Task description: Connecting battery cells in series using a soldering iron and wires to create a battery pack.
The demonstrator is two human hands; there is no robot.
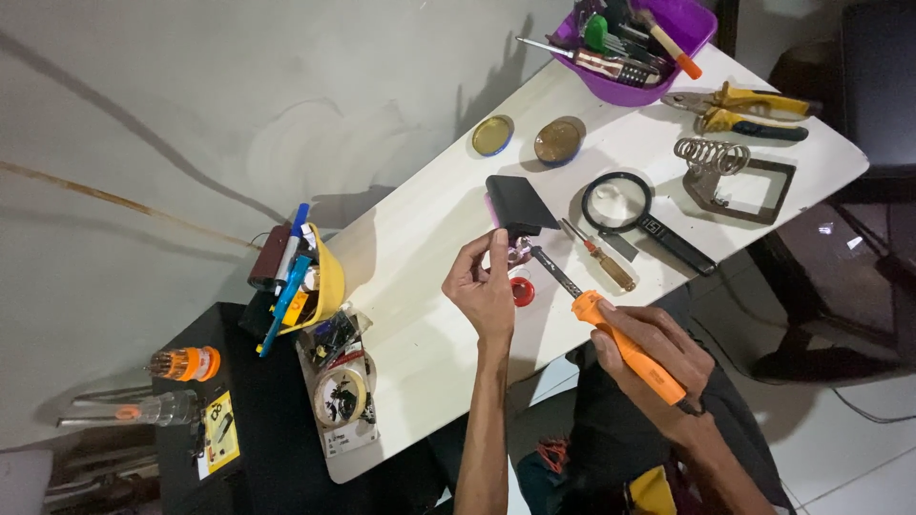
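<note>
My right hand (658, 367) grips an orange-handled soldering iron (615, 336) whose dark metal tip points up-left to a small clear object (519, 252). My left hand (482, 286) pinches that small object between thumb and fingers, just above the white table (429, 315). Right below it lies a small red round cap (522, 291). A black rectangular device (520, 205) rests on the table just beyond my left fingers. A small screwdriver with a wooden handle (601, 257) lies to the right of the iron's tip.
A magnifying glass (634, 215), a coiled iron stand (730, 172), yellow-handled pliers (754, 110), two round tins (530, 138) and a purple tool tub (634, 43) sit further back. A yellow holder of pens (305, 281), tape and packets crowd the left edge by a black stand (248, 420).
</note>
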